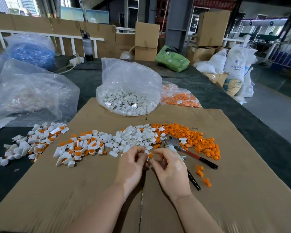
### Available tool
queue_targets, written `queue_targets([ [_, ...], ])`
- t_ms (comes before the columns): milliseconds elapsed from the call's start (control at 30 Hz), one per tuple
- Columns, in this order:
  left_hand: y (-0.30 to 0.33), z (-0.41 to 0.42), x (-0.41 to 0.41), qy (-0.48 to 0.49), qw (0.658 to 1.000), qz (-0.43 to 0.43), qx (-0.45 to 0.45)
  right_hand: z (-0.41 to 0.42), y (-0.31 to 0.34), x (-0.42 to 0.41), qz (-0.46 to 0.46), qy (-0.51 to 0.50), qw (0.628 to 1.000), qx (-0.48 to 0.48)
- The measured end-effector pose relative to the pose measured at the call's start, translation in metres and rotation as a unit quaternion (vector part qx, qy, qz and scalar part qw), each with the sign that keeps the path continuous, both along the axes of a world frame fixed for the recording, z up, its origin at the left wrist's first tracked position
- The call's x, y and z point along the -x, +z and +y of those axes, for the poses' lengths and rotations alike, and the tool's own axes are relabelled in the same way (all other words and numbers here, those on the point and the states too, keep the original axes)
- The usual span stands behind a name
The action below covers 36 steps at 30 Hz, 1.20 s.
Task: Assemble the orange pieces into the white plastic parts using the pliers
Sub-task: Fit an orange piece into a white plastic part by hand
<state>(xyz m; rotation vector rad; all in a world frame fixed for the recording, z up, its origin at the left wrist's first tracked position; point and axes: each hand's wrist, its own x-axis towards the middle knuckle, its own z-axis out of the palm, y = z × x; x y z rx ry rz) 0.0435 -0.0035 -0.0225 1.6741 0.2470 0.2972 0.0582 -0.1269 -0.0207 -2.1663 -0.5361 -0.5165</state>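
Both hands meet over the flattened brown cardboard sheet [225, 190] that covers the dark worktop [225, 98]. The left hand [133, 163] and the right hand [170, 167] together pinch a small white plastic part with a round orange piece seated in it [150, 155], fingertips curled round it from either side. Just beside the right hand lie the metal pliers with red-and-black handles [190, 153], resting untouched on the cardboard at the edge of a loose heap of orange pieces [196, 140]. Unfilled white plastic parts [136, 137] are piled just beyond the hands, and finished white-and-orange assemblies [77, 148] spread to the left. Farther back stand a clear plastic bag of white parts [128, 91] and a clear bag of orange pieces [180, 98].
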Motion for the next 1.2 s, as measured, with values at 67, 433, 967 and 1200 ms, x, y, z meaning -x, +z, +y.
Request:
queue_targets([
  [67, 0.001, 0.0, 0.0, -0.006, 1.0, 0.0, -0.001, 0.0, 0.001, 0.001, -0.006, 0.014, 1.0, 0.01],
  [433, 0.003, 0.0, 0.002, -0.011, 1.0, -0.008, -0.025, -0.001, 0.003, -0.001, -0.004, 0.033, 0.999, 0.012],
  [967, 0.003, -0.001, -0.008, 0.016, 1.0, 0.008, 0.026, -0.04, 0.011, -0.024, 0.204, -0.256, 0.884, 0.335],
  [1200, 0.006, 0.001, -0.01, 0.022, 0.998, 0.022, 0.061, -0.041, 0.019, -0.025, 0.129, -0.226, 0.874, 0.411],
])
